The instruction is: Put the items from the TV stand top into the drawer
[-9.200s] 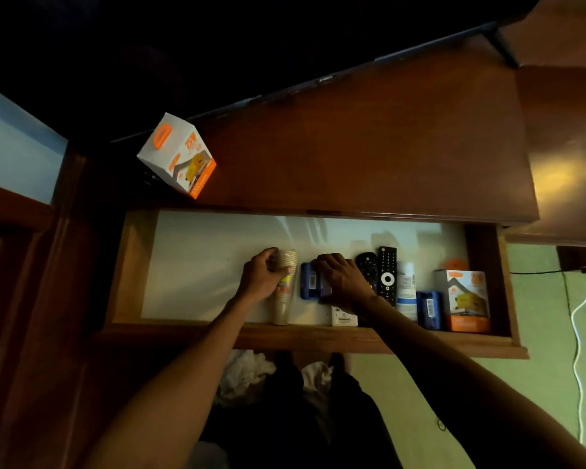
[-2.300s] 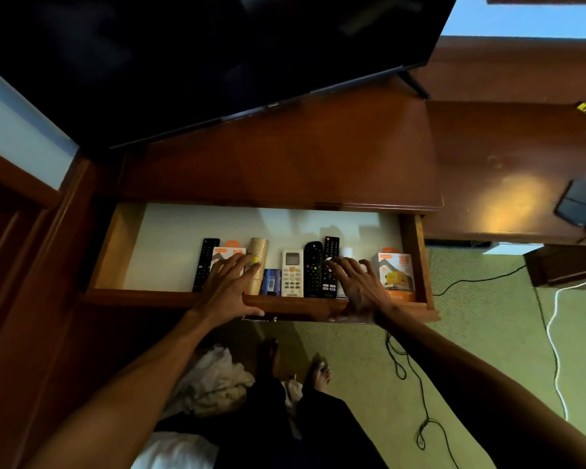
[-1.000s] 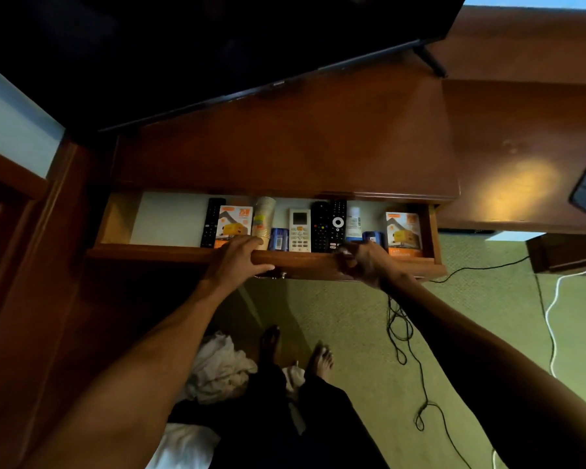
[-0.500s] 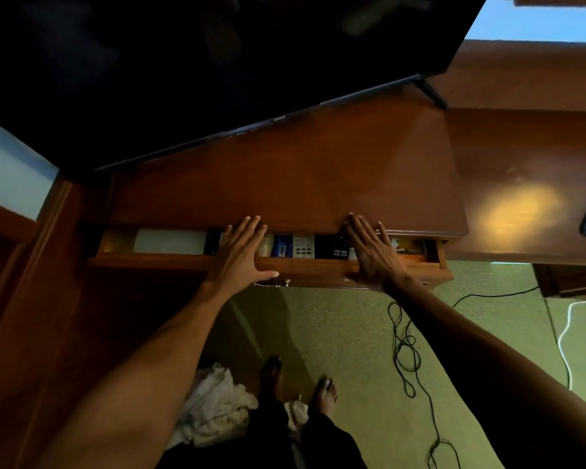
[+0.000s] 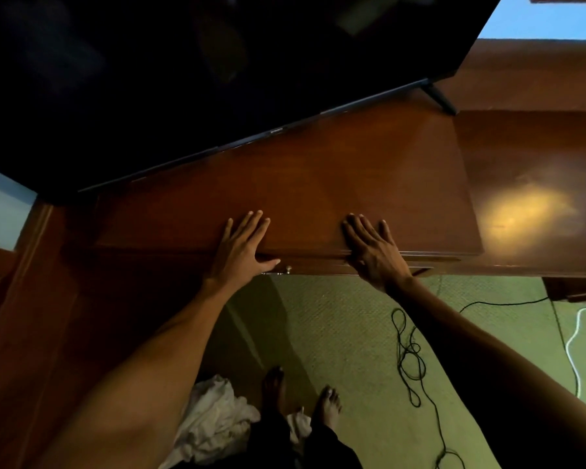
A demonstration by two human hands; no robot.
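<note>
The drawer (image 5: 313, 266) is pushed in under the brown TV stand top (image 5: 318, 184); only its front strip and a small metal knob (image 5: 288, 269) show. The remotes, boxes and cups inside are hidden. My left hand (image 5: 241, 252) lies flat with fingers spread over the stand's front edge, thumb along the drawer front. My right hand (image 5: 374, 252) lies flat the same way further right. Neither hand holds anything. No loose items show on the stand top.
A large dark TV (image 5: 200, 69) stands at the back of the stand. A lower wooden desk (image 5: 535, 170) adjoins on the right. Black cables (image 5: 410, 353) and a white cable (image 5: 575, 333) lie on the green carpet, white cloth (image 5: 217, 424) beside my feet.
Over the last second both hands pushed the drawer in from nearly open to shut, hiding the items. My fingers now rest over the stand's front edge.
</note>
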